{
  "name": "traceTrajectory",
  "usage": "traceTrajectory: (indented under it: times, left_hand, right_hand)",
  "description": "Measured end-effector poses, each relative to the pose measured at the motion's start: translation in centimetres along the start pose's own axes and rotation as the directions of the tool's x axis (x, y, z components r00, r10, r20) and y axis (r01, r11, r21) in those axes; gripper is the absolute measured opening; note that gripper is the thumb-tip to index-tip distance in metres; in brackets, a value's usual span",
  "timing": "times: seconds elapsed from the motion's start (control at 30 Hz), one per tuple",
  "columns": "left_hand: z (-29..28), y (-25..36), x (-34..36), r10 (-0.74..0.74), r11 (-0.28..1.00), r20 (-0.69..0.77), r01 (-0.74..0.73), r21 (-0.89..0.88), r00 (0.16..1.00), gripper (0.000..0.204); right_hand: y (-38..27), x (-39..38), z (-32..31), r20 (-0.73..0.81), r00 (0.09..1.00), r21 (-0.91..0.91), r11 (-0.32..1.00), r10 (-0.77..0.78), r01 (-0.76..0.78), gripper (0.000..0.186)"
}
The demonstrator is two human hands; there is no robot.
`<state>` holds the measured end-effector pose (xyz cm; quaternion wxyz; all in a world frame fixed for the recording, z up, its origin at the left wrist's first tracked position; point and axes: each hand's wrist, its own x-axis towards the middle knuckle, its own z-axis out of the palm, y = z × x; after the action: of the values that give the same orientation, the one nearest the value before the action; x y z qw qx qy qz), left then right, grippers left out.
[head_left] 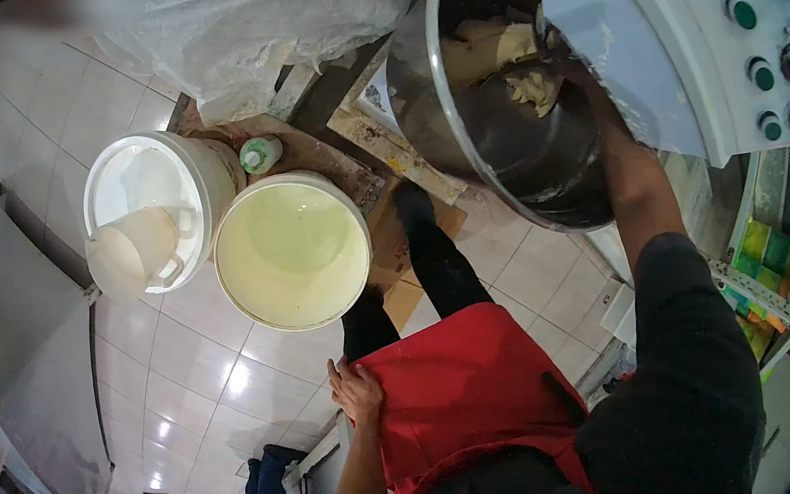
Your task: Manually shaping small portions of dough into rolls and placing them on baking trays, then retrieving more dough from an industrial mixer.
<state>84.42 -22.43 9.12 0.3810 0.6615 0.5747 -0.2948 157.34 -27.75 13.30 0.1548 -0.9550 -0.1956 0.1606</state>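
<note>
My right arm reaches into a large metal mixing bowl (448, 88), beneath the overhanging mixer head (623, 33). Inside the bowl, ragged beige dough (498, 48) hangs around the mixing tool, with another torn lump below. Shadow and the machine cover most of my right hand (582, 79) close to the dough, so its fingers cannot be made out. My left hand (357, 392) rests at the left edge of my red apron (463, 369), beside my thigh, fingers apart and holding nothing.
A round tub of pale yellowish liquid (253, 312) stands left of my feet. Beside it, a white lidded bucket (218, 171) carries a white jug (128, 254), near a green-capped bottle (261, 153). Plastic sheeting (264, 33) lies ahead; shelves (777, 234) stand right.
</note>
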Motion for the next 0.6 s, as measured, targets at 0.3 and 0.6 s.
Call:
traceTrajectory:
  times: [0.3, 0.6]
  left_hand:
    - [-0.4, -4.6, -1.1, -0.003, 0.999, -0.077, 0.0, -0.038, 0.997, 0.047]
    - [0.6, -4.1, -0.5, -0.073, 0.996, -0.061, 0.069, -0.058, 0.995, 0.045]
  right_hand:
    - [2.0, 0.6, -1.0, 0.175, 0.974, 0.078, 0.985, 0.141, -0.157, 0.029]
    - [-4.9, -14.9, -3.8, 0.423, 0.844, 0.223, 0.865, 0.33, -0.45, 0.019]
